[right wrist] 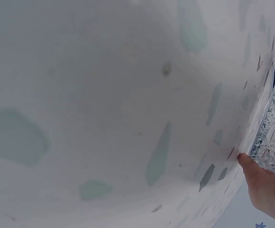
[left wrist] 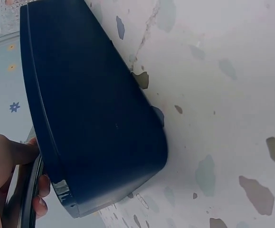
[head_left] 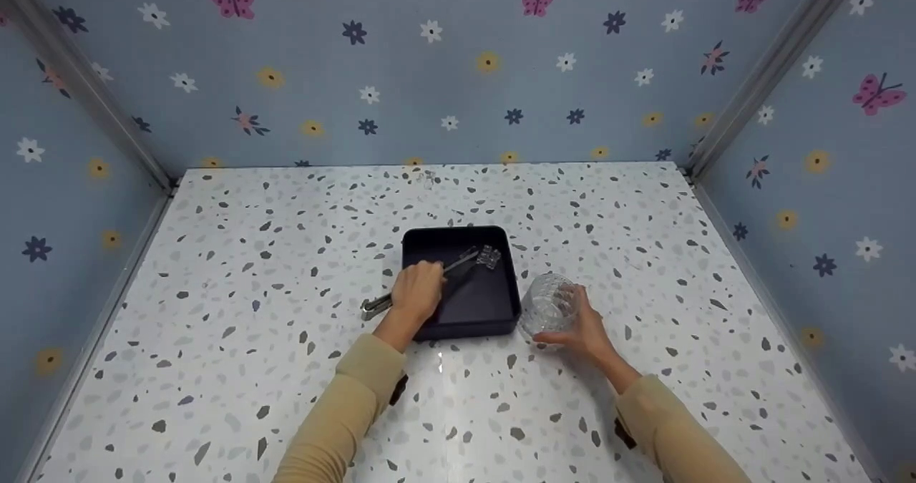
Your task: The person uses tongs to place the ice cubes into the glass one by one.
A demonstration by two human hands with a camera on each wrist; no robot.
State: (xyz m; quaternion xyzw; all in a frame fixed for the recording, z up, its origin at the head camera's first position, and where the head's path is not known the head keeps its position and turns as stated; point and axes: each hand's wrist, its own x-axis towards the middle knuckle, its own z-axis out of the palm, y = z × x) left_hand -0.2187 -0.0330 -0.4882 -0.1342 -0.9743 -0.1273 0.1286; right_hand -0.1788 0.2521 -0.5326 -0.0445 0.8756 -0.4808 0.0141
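My left hand (head_left: 417,290) grips a pair of metal tongs (head_left: 376,305) over the left side of a dark, square-cornered tray (head_left: 469,330). The tips of the tongs reach in beside a small cluster of clear, ice-like cubes (head_left: 489,257) near the tray's far right corner. In the left wrist view, fingers curl round the dark handle of the tongs (left wrist: 30,194) close to the tray's outer wall (left wrist: 94,104). With thumb and fingers spread round its side, my right hand (head_left: 588,331) holds a patterned clear glass bowl (head_left: 545,304), tilted toward the tray's right edge.
The tray and bowl are on a white speckled tabletop (head_left: 272,311). Blue flowered panels (head_left: 401,68) enclose it at the back, left and right, with grey metal posts (head_left: 773,68) at the corners.
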